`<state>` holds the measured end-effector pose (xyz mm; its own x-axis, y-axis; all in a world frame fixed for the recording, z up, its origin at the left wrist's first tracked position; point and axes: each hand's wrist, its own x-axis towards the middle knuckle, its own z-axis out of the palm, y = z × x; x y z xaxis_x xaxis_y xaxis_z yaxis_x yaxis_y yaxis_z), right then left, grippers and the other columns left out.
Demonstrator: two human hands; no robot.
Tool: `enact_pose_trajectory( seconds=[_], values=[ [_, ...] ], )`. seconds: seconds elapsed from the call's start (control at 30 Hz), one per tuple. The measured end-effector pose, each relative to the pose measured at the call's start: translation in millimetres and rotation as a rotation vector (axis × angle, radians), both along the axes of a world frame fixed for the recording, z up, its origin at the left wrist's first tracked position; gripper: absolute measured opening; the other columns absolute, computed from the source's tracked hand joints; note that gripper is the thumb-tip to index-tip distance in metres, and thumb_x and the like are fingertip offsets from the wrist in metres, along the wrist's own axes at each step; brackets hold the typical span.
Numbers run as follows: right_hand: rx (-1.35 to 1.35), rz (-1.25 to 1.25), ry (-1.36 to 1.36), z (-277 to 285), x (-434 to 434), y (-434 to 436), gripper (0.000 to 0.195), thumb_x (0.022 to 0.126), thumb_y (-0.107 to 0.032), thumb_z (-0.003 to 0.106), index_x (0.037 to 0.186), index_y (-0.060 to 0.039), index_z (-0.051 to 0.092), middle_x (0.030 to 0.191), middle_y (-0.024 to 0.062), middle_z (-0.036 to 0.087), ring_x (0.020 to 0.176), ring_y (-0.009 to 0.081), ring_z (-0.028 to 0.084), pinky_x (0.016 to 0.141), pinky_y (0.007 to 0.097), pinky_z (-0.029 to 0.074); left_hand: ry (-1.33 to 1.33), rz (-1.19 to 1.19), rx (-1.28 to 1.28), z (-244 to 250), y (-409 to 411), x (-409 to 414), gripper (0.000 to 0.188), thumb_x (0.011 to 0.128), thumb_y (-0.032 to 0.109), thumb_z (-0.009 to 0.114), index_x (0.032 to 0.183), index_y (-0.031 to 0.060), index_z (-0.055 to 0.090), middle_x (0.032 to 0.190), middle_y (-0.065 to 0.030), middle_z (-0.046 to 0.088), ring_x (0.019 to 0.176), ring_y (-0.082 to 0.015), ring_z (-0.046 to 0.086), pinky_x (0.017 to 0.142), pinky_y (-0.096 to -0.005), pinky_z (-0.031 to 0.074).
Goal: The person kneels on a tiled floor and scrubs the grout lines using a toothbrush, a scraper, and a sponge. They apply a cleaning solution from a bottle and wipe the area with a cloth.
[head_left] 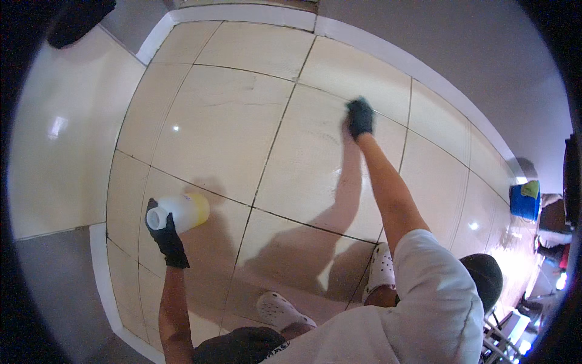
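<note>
My left hand [166, 236], in a black glove, grips a translucent white plastic bottle [182, 211] around its neck end. The bottle is tilted, its uncapped mouth towards me, and yellow liquid shows at its far end. My right hand [360, 119], also gloved in black, is stretched far forward at the tiled floor [218, 123], close to a grout line. Motion blurs its fingers. Something dark greenish shows at the fingertips, but whether it is a pad or part of the glove cannot be made out. Faint grey smudges mark the tile left of that hand.
White skirting [363, 38] runs along the grey wall [432, 41] ahead. A blue bucket [523, 202] with a yellow-green cloth [530, 188] over its rim stands far right. My white perforated clogs [282, 311] are on the floor below. A dark object [79, 20] sits at upper left.
</note>
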<state>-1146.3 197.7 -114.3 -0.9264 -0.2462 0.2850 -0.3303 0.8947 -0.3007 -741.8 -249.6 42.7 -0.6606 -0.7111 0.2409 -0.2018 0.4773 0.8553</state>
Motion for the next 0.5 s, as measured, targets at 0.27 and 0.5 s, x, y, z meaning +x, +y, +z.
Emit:
enact_pose_trajectory(
  seconds=[0.27,0.5],
  values=[
    [-0.007,0.246,-0.005,12,-5,-170,0.029,0.076,-0.022,0.059,0.095,-0.0005,0.061,0.097,0.0225,0.057,0.094,0.0385,0.054,0.085,0.0472,0.042,-0.018,0.004,-0.014,-5,-4,6,0.055,0.081,0.001,0.062,0.132,0.0000,0.040,0.137,-0.0140,0.044,0.127,-0.0259,0.041,0.109,-0.0383,0.029],
    [-0.215,0.811,-0.478,30,258,-173,0.067,0.081,-0.010,0.051,0.141,0.0043,0.025,0.145,0.0291,0.025,0.136,0.0441,0.020,0.114,0.0506,0.012,0.012,-0.023,-0.019,-8,-5,7,0.056,0.083,0.008,0.065,0.132,0.0010,0.040,0.136,-0.0135,0.044,0.126,-0.0262,0.042,0.108,-0.0389,0.030]
  ],
)
